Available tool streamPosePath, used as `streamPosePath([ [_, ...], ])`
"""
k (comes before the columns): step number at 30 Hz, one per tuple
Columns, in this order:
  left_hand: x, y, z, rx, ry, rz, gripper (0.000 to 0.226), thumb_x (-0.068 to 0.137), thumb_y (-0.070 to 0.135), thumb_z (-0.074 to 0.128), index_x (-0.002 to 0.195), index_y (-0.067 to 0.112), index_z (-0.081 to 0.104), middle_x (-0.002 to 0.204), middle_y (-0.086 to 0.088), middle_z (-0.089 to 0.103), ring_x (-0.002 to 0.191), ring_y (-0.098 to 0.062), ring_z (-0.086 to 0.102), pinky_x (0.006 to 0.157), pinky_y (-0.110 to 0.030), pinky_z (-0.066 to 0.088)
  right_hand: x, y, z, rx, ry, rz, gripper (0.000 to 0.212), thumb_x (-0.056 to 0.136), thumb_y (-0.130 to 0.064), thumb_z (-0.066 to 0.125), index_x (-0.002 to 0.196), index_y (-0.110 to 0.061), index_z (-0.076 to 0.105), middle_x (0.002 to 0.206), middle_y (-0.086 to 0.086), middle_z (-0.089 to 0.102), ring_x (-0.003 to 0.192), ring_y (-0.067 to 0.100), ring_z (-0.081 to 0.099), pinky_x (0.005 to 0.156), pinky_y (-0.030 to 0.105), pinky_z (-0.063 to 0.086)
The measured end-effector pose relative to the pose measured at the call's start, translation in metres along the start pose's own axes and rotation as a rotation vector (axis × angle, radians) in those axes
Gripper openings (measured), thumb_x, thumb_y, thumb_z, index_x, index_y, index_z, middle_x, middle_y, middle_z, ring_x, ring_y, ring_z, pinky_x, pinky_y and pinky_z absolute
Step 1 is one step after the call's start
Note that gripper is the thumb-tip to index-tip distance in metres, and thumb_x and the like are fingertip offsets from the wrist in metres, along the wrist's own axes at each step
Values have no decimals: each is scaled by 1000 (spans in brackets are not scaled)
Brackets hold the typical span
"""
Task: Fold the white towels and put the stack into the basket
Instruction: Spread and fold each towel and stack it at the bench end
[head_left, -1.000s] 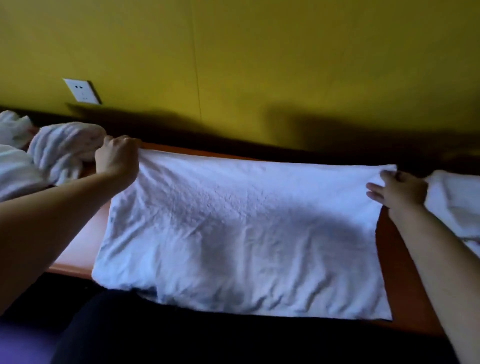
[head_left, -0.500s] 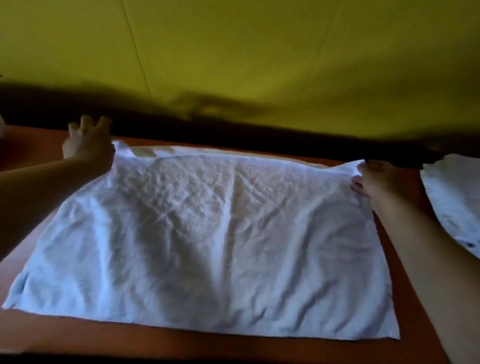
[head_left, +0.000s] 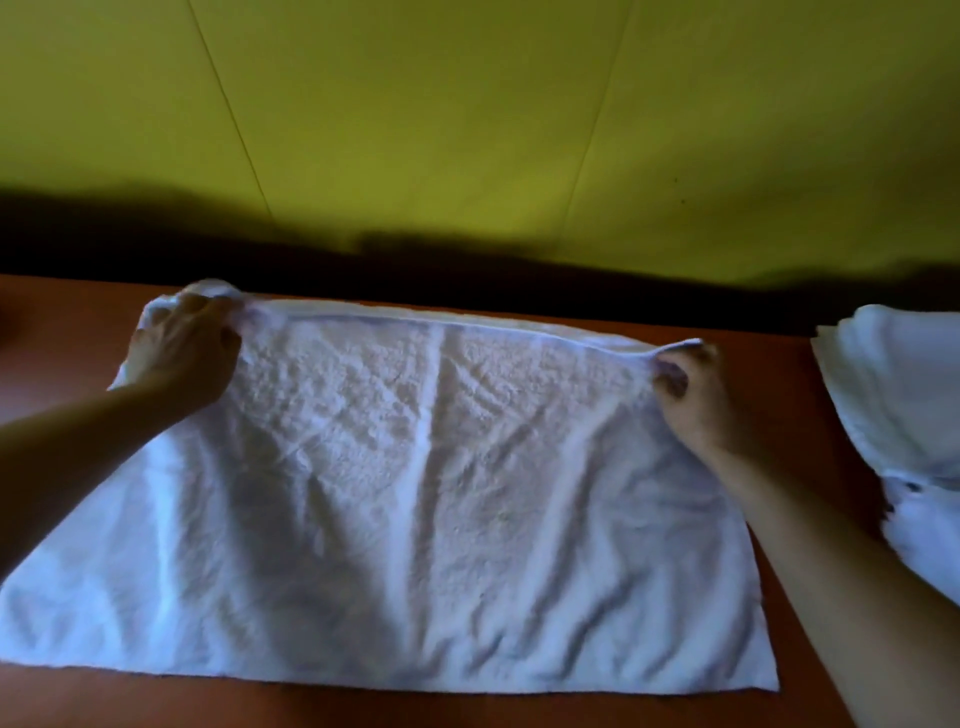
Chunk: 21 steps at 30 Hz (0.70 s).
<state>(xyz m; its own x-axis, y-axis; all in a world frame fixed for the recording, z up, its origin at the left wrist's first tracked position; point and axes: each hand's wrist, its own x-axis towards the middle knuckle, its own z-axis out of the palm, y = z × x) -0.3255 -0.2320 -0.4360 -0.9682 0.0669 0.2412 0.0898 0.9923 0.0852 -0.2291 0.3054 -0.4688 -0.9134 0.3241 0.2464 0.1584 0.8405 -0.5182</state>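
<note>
A white towel (head_left: 415, 493) lies spread flat across the reddish-brown table (head_left: 67, 332), wrinkled, its long edges running left to right. My left hand (head_left: 182, 348) pinches the towel's far left corner, which bunches up under the fingers. My right hand (head_left: 685, 384) pinches the far right corner. Both corners are lifted slightly off the table. No basket is in view.
A pile of white towels (head_left: 904, 405) sits on the table at the right edge of the view, close to my right forearm. A yellow-green wall (head_left: 467, 130) with a dark shadowed strip rises right behind the table's far edge.
Both hands have closed on the towel's far corners, where half a second ago the left fingers were spread. The view has shifted, and the crumpled towels at the left have left the frame.
</note>
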Motion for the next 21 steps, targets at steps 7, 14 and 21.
streamPosePath([
  [7, 29, -21, 26, 93, -214, 1, 58, 94, 38, 37, 148, 19, 44, 155, -20, 37, 138, -43, 36, 108, -53, 28, 31, 1, 11, -258, -130, -11, 47, 97, -20, 48, 143, -9, 50, 141, 27, 41, 127, 44, 45, 107, 49, 39],
  [14, 51, -76, 73, 79, -248, -225, 72, 77, 87, 21, 139, 52, 32, 158, -8, 31, 140, -43, 31, 111, -64, 22, 40, 0, 4, -209, -181, 75, 50, 97, -25, 52, 145, -15, 48, 149, 21, 36, 132, 39, 44, 110, 42, 37],
  [21, 2, -10, 21, -26, -149, -154, 76, 82, 58, 42, 146, 18, 39, 153, -23, 35, 133, -53, 35, 107, -66, 26, 21, 9, -19, -34, -61, 45, 40, 87, -3, 61, 127, -7, 60, 129, 21, 52, 118, 35, 54, 95, 29, 40],
])
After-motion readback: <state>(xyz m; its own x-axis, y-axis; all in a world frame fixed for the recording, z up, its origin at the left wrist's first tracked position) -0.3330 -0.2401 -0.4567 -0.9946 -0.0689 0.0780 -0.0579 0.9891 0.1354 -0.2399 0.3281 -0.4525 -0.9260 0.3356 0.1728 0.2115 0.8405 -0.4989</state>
